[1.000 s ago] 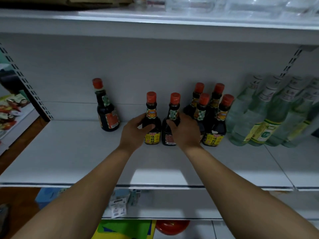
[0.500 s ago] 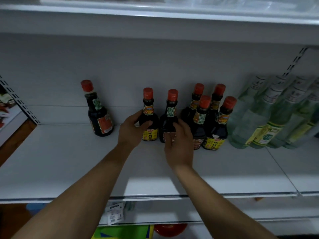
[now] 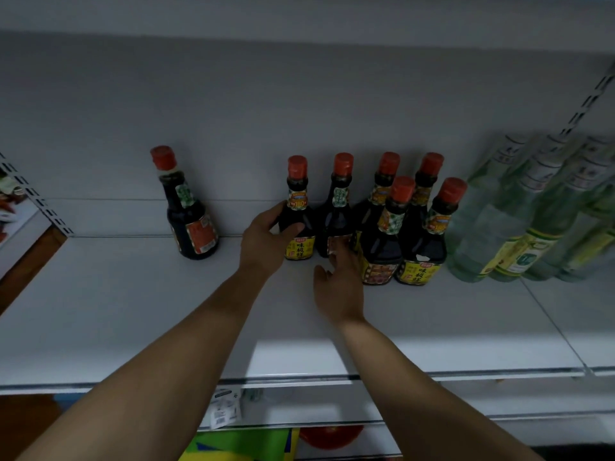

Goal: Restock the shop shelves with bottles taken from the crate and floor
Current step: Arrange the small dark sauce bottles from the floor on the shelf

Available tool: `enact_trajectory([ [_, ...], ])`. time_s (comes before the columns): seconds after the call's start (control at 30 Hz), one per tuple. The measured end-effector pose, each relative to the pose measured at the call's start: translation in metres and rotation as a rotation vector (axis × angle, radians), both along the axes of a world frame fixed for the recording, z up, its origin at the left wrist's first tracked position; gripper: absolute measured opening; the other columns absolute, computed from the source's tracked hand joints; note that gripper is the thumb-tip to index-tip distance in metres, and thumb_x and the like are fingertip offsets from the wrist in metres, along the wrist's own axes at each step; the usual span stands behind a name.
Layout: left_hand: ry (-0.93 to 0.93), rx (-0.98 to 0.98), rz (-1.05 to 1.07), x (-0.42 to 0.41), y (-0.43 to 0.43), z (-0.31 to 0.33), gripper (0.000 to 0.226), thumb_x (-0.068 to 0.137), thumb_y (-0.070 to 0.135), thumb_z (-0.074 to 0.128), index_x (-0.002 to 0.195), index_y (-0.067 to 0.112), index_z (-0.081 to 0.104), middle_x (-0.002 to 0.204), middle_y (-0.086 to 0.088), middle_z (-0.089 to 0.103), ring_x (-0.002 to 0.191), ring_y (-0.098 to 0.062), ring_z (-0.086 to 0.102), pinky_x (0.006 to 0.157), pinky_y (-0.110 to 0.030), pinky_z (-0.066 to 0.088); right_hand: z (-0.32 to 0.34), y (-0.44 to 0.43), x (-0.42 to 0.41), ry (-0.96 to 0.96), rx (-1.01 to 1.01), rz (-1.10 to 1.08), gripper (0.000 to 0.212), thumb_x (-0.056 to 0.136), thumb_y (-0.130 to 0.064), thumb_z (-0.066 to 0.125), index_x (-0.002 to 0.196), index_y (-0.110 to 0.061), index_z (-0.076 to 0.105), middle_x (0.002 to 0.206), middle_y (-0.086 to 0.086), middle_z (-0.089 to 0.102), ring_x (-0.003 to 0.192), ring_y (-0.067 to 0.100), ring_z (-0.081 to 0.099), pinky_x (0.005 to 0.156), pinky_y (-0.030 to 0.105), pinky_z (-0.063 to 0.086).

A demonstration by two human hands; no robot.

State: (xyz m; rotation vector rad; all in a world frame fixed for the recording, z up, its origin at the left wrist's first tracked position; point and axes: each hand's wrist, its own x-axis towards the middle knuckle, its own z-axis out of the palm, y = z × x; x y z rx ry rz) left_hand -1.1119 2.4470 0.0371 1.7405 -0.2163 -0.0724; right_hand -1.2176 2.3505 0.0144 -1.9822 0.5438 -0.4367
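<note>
Several dark sauce bottles with red caps stand at the back of the white shelf [image 3: 133, 311]. My left hand [image 3: 266, 241] is wrapped around the yellow-labelled bottle [image 3: 298, 221] at the left of the cluster. Just right of it stands a second dark bottle [image 3: 337, 211]; my right hand [image 3: 339, 284] is below it with fingers apart, fingertips at or near its base. Behind and to the right are more dark bottles [image 3: 422, 227]. One lone dark bottle [image 3: 189, 211] stands apart to the left.
Several pale green glass bottles [image 3: 519, 221] crowd the shelf's right side. A slotted upright [image 3: 40, 201] bounds the shelf on the left, another [image 3: 589, 101] on the right. Price tags [image 3: 224, 407] hang on the front rail; coloured goods [image 3: 246, 444] lie on the shelf below.
My right hand has let go of the second bottle and drawn back toward me. The left hand stays on the yellow-labelled bottle. The camera has tilted slightly down.
</note>
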Motion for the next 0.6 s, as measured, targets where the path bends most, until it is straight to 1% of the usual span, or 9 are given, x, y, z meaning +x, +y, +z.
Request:
enact_trajectory([
  [0.13, -0.026, 0.029, 0.023, 0.006, -0.007, 0.001, 0.058, 0.081, 0.023, 0.076, 0.135, 0.02, 0.055, 0.136, -0.002, 0.057, 0.123, -0.013, 0.052, 0.103, -0.044, 0.047, -0.004, -0.004, 0.008, -0.027, 0.013, -0.027, 0.063, 0.09, -0.008, 0.053, 0.149, -0.017, 0.032, 0.151, 0.01, 0.033, 0.13, 0.027, 0.047, 0.103, 0.043, 0.044],
  [0.27, -0.014, 0.002, 0.023, 0.007, -0.008, 0.001, 0.056, 0.081, 0.021, 0.076, 0.133, 0.02, 0.057, 0.133, -0.001, 0.06, 0.12, -0.011, 0.054, 0.102, -0.044, 0.048, -0.008, -0.007, 0.012, -0.016, 0.001, -0.042, 0.067, 0.087, -0.007, 0.05, 0.15, -0.018, 0.029, 0.15, 0.012, 0.033, 0.136, 0.03, 0.041, 0.106, 0.046, 0.04],
  [0.4, -0.009, 0.015, 0.006, 0.005, -0.007, 0.001, 0.058, 0.081, 0.023, 0.076, 0.135, 0.02, 0.055, 0.137, 0.0, 0.057, 0.125, -0.013, 0.052, 0.104, -0.043, 0.046, -0.003, -0.006, 0.009, 0.005, 0.006, -0.027, 0.065, 0.089, -0.007, 0.051, 0.149, -0.015, 0.029, 0.151, 0.012, 0.031, 0.135, 0.03, 0.043, 0.107, 0.045, 0.04],
  [0.43, -0.017, 0.035, -0.002, 0.004, -0.006, 0.002, 0.058, 0.082, 0.023, 0.075, 0.136, 0.019, 0.054, 0.138, -0.001, 0.056, 0.126, -0.013, 0.051, 0.106, -0.042, 0.045, -0.001, -0.006, 0.008, 0.008, 0.009, -0.017, 0.063, 0.089, -0.006, 0.052, 0.149, -0.015, 0.031, 0.151, 0.012, 0.032, 0.132, 0.029, 0.045, 0.107, 0.044, 0.04],
  [0.5, -0.028, 0.082, -0.024, 0.002, -0.005, 0.006, 0.058, 0.084, 0.023, 0.073, 0.138, 0.019, 0.051, 0.141, -0.002, 0.053, 0.128, -0.014, 0.048, 0.108, -0.041, 0.043, 0.005, -0.007, 0.004, 0.03, 0.012, 0.013, 0.058, 0.092, -0.008, 0.052, 0.147, -0.015, 0.035, 0.148, 0.011, 0.037, 0.124, 0.025, 0.052, 0.105, 0.036, 0.042],
  [0.57, -0.01, 0.097, -0.006, -0.002, -0.002, 0.012, 0.054, 0.087, 0.026, 0.069, 0.138, 0.017, 0.051, 0.14, -0.002, 0.052, 0.127, -0.015, 0.049, 0.108, -0.037, 0.042, 0.012, -0.009, 0.001, 0.062, -0.014, 0.028, 0.053, 0.093, -0.011, 0.051, 0.145, -0.017, 0.039, 0.145, 0.009, 0.043, 0.118, 0.022, 0.055, 0.097, 0.026, 0.041],
  [0.6, -0.001, 0.101, 0.023, -0.005, -0.001, 0.014, 0.051, 0.089, 0.028, 0.067, 0.136, 0.016, 0.053, 0.138, -0.001, 0.053, 0.125, -0.014, 0.051, 0.106, -0.035, 0.043, 0.017, -0.01, -0.001, 0.077, -0.026, 0.027, 0.051, 0.093, -0.012, 0.05, 0.143, -0.017, 0.041, 0.143, 0.008, 0.046, 0.117, 0.022, 0.055, 0.093, 0.022, 0.039],
])
